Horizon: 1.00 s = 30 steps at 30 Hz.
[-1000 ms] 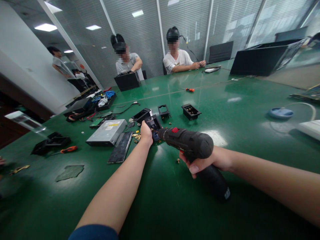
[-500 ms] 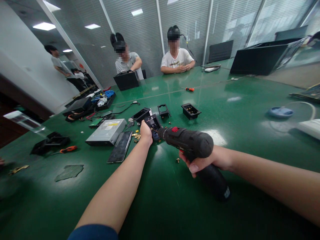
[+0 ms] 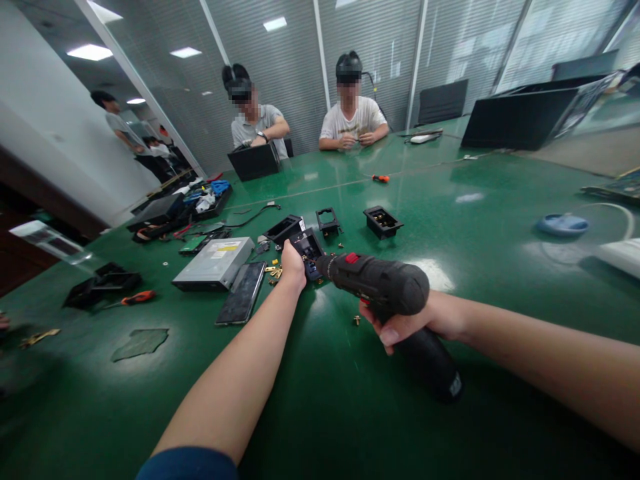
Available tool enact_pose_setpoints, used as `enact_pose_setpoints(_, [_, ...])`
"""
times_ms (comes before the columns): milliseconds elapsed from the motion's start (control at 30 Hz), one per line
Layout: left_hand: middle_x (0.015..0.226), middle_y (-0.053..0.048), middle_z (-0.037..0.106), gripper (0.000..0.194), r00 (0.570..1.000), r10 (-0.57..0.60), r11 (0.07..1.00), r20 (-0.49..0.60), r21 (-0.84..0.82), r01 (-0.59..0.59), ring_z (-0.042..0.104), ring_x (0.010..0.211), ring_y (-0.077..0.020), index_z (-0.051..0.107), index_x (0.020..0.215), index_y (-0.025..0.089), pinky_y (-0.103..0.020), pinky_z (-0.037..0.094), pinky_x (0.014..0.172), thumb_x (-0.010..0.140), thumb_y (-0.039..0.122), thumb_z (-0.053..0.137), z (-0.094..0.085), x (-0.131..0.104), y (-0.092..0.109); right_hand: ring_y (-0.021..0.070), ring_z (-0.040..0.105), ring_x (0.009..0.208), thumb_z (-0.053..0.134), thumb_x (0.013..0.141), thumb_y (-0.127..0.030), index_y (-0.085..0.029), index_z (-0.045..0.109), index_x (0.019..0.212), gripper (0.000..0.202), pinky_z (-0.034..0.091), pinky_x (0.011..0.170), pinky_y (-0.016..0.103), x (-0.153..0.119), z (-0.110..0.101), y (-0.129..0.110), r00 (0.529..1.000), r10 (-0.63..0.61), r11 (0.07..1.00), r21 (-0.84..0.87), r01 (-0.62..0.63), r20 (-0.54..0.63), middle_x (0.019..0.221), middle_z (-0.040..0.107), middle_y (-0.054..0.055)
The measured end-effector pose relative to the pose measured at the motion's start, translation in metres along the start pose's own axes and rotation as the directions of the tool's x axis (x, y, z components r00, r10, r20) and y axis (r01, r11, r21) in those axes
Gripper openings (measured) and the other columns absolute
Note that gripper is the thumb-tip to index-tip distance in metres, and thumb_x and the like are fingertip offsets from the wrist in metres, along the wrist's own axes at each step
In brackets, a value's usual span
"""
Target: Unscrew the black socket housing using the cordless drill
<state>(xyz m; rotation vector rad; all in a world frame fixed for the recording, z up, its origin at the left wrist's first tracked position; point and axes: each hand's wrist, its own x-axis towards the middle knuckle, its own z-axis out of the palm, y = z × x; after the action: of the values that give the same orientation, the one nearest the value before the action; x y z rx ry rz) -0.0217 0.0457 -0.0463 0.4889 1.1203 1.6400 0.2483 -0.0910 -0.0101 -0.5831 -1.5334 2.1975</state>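
The work is spread over a green table (image 3: 330,400). A black power drill (image 3: 375,280) is gripped by the right hand (image 3: 395,327), its handle wrapped by bent fingers, with one finger laid near the red trigger; the drill's nose is pointed at a black housing in the left hand. A grey disc drive (image 3: 215,263) is set to the left of that hand, and a dark flat phone-like slab (image 3: 241,293) is placed just beside the drive. The black housing (image 3: 309,245) is held above the table by the left hand (image 3: 294,265), with the fingers apparently closed about its side, though most of them are hidden. Small brass pieces (image 3: 273,271) are scattered just beside the left hand.
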Motion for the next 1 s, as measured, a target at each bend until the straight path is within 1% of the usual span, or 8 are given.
enact_pose_setpoints(167, [0.086, -0.009, 0.082, 0.036, 1.000, -0.009, 1.000, 0.016, -0.030, 0.010, 0.092, 0.101, -0.0334, 0.074, 0.091, 0.023, -0.044, 0.076, 0.094, 0.113, 0.043, 0.054, 0.0001, 0.0013, -0.0011, 0.0159, 0.076, 0.066, 0.122, 0.065, -0.042, -0.017, 0.076, 0.094, 0.060, 0.066, 0.063, 0.028, -0.0015, 0.0007, -0.0008, 1.000, 0.019, 1.000, 0.014, -0.019, -0.001, 0.082, 0.077, -0.002])
enact_pose_setpoints(300, [0.080, -0.007, 0.079, 0.038, 1.000, -0.009, 1.000, 0.021, -0.020, 0.009, 0.092, 0.100, -0.0316, 0.074, 0.091, 0.023, -0.042, 0.075, 0.094, 0.114, 0.042, 0.052, 0.0005, 0.0014, -0.0009, 0.0165, 0.076, 0.066, 0.123, 0.063, -0.039, -0.017, 0.076, 0.095, 0.062, 0.067, 0.063, 0.029, -0.0010, 0.0008, -0.0005, 0.999, 0.037, 0.999, 0.030, -0.036, -0.012, 0.083, 0.076, -0.002])
enact_pose_setpoints(433, [0.076, -0.006, 0.077, 0.038, 1.000, -0.014, 1.000, 0.024, 0.005, 0.014, 0.091, 0.099, -0.0316, 0.073, 0.088, 0.024, -0.041, 0.075, 0.092, 0.113, 0.044, 0.053, -0.0007, 0.0026, -0.0009, 0.0157, 0.075, 0.065, 0.123, 0.065, -0.041, -0.017, 0.075, 0.095, 0.061, 0.068, 0.063, 0.029, -0.0006, 0.0015, -0.0010, 1.000, 0.024, 0.999, 0.026, -0.024, -0.008, 0.080, 0.076, -0.003])
enact_pose_setpoints(667, [0.081, -0.010, 0.081, 0.038, 1.000, -0.014, 1.000, 0.027, -0.020, 0.014, 0.091, 0.095, -0.0331, 0.075, 0.090, 0.022, -0.043, 0.076, 0.090, 0.113, 0.044, 0.055, 0.0013, 0.0001, -0.0012, 0.0161, 0.076, 0.066, 0.123, 0.063, -0.041, -0.017, 0.075, 0.095, 0.062, 0.068, 0.063, 0.030, -0.0009, 0.0005, -0.0007, 0.999, 0.043, 0.999, 0.023, -0.042, -0.022, 0.083, 0.077, -0.002])
enact_pose_setpoints(867, [0.076, -0.009, 0.077, 0.043, 1.000, -0.003, 1.000, -0.002, -0.011, 0.003, 0.091, 0.096, -0.0312, 0.074, 0.087, 0.022, -0.041, 0.075, 0.092, 0.116, 0.041, 0.049, 0.0046, -0.0043, 0.0009, 0.0169, 0.076, 0.068, 0.122, 0.065, -0.040, -0.018, 0.076, 0.097, 0.061, 0.068, 0.064, 0.030, -0.0021, 0.0003, 0.0000, 0.999, 0.037, 0.999, 0.020, -0.037, -0.023, 0.084, 0.076, -0.002])
enact_pose_setpoints(1000, [0.081, -0.009, 0.079, 0.038, 1.000, 0.001, 0.999, -0.005, -0.046, -0.001, 0.091, 0.098, -0.0322, 0.073, 0.087, 0.022, -0.042, 0.075, 0.095, 0.114, 0.041, 0.054, 0.0039, -0.0009, -0.0017, 0.0166, 0.075, 0.068, 0.122, 0.065, -0.042, -0.017, 0.075, 0.097, 0.062, 0.068, 0.065, 0.031, -0.0017, -0.0005, 0.0014, 0.999, 0.040, 0.999, 0.022, -0.040, -0.019, 0.083, 0.076, -0.002])
